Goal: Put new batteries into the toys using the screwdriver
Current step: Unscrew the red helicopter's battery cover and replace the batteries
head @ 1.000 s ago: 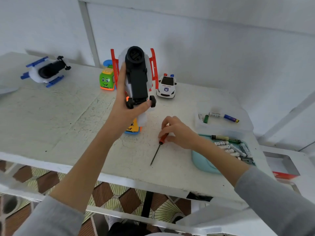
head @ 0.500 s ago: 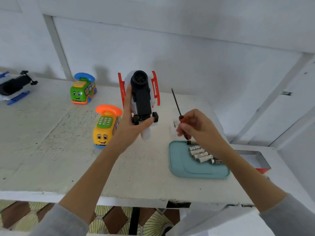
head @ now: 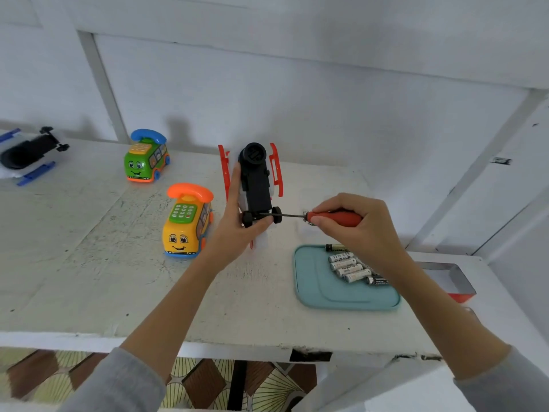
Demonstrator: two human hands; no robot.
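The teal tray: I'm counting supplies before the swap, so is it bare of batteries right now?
No, several batteries lie in a row on the teal tray, partly hidden behind the right hand.

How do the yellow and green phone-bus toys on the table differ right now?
The yellow bus has an orange handset and green keypad; the green bus has a blue handset and orange keypad. The yellow one stands nearer the camera and the left hand; the green one stands farther back. Both stand upright on their wheels, smiling faces forward, untouched.
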